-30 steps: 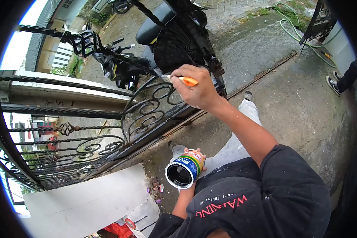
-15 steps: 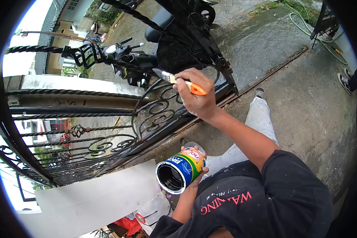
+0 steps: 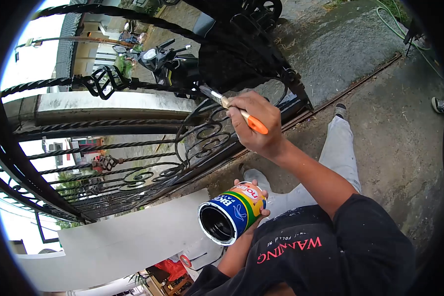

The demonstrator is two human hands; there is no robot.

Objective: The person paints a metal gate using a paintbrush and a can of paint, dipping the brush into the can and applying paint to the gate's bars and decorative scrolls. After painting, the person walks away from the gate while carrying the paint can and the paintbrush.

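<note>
My right hand is closed around a paintbrush with an orange-tipped handle. Its dark bristles overlap the black wrought-iron gate in this view, near the end of a twisted bar. Lower down, my left hand grips a paint can with a blue, green and yellow label. The can is tilted, its open mouth facing the camera, and black paint coats the inside. Part of the left hand is hidden behind the can.
Beyond the gate stands a motorcycle. A white board lies below the gate's scrollwork. A metal rail crosses the concrete ground. At the right edge shows a person's shoe, with a green hose above.
The view has shifted, so the gate and both hands sit slightly farther right and lower. The bristles now overlap the gate's bar end more closely. Both hands keep their hold.
</note>
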